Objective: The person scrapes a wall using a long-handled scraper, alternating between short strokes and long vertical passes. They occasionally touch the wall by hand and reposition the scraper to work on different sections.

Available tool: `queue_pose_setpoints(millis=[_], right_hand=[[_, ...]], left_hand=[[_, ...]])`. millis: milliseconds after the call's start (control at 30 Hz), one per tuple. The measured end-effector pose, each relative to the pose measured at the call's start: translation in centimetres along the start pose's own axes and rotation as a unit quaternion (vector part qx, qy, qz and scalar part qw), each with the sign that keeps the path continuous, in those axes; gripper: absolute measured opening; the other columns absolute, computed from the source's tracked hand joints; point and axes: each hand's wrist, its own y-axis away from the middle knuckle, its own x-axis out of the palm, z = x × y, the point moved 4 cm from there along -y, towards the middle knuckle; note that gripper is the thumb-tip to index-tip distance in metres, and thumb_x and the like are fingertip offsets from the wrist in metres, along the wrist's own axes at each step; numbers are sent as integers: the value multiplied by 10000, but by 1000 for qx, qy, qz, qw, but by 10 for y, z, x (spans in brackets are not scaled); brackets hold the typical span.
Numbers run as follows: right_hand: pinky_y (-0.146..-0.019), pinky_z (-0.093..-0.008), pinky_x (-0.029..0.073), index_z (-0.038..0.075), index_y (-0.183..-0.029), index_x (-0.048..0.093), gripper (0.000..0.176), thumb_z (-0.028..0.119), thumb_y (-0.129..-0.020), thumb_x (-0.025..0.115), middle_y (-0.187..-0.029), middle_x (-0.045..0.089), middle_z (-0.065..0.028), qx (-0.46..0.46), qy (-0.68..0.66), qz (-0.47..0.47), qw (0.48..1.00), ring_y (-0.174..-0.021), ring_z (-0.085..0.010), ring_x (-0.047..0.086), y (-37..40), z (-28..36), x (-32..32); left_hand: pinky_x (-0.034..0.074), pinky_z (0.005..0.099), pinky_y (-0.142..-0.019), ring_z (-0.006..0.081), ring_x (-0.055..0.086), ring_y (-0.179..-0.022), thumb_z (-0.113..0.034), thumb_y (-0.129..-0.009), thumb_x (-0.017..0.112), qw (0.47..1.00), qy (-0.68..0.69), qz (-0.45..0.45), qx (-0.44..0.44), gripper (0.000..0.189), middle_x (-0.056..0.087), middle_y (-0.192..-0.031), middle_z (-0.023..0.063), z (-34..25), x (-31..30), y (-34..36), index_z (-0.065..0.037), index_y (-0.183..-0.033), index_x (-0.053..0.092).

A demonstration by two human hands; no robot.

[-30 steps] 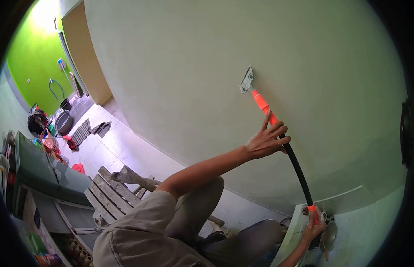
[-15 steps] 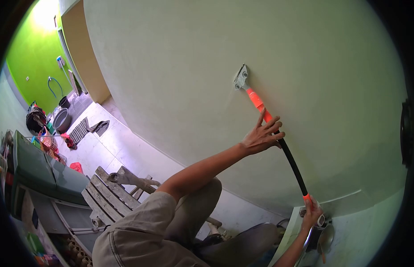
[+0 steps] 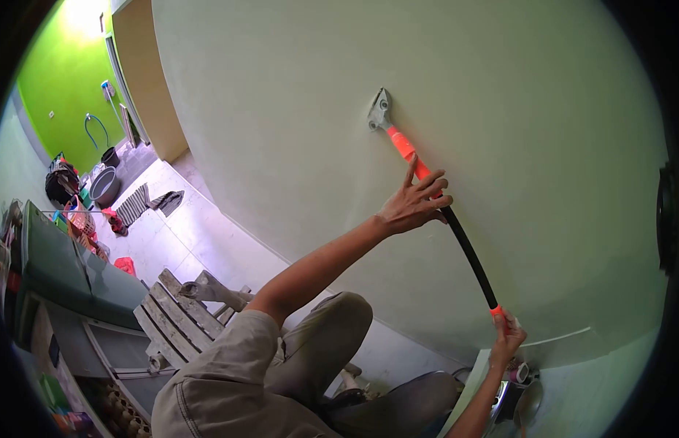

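Note:
A long-handled scraper (image 3: 469, 252) leans across the pale wall (image 3: 295, 95), with a black shaft and orange grip sections. Its metal scraper head (image 3: 380, 109), fitted with two round bolts, lies at the wall surface. My left hand (image 3: 416, 203) is closed around the upper shaft just below the orange collar, some fingers lifted and spread. Lower down, my right hand (image 3: 507, 337) grips the orange end of the handle. Whitish dust or plaster marks the fingers of my right hand.
Below my left arm stands a worn slatted wooden seat (image 3: 175, 317). A green refrigerator (image 3: 98, 270) is at the left, near egg trays (image 3: 124, 409). Pans and utensils (image 3: 527, 401) sit at lower right. Basins (image 3: 104, 186) and cloths (image 3: 133, 207) lie on the far floor.
The scraper head has slid up and to the left along the wall. Both my hands have moved the same way with the handle, the right one less far.

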Motion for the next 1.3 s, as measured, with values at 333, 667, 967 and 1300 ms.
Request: queue_pose_setpoints(millis=[333,667,967,1300], right_hand=[[-870,-276,531,-89,-1085,730,268,102,-905,782,-997,735,-91,-19,6,24,1000,-924,-128,666,-17,-9,-2],[-779,-290,544,-44,-1054,755,262,175,-914,779,-876,755,-116,-120,75,89,986,-815,-137,698,-66,159,214],[-706,-398,573,46,-1001,784,265,260,-849,820,-890,756,-122,-260,243,118,927,-783,-319,721,-14,176,231],[-748,-365,540,-36,-1019,748,262,121,-825,827,-862,727,-137,-117,225,80,964,-796,-268,702,33,102,80]], left_hand=[[58,745,-1214,241,441,-1387,-420,-809,788,1000,-6,17,-21,443,537,-1207,21,-4,13,-1,-191,-1106,552],[76,708,-1206,283,423,-1413,-380,-845,761,993,-55,8,-105,423,566,-1253,45,213,-105,29,-149,-1169,616],[209,630,-1132,253,542,-1206,-264,-811,802,974,-5,65,-216,362,592,-1115,36,182,-92,176,-124,-1102,639],[205,553,-1242,204,578,-1154,-397,-801,795,986,118,88,-84,386,610,-1061,1,55,-28,89,-170,-1077,649]])
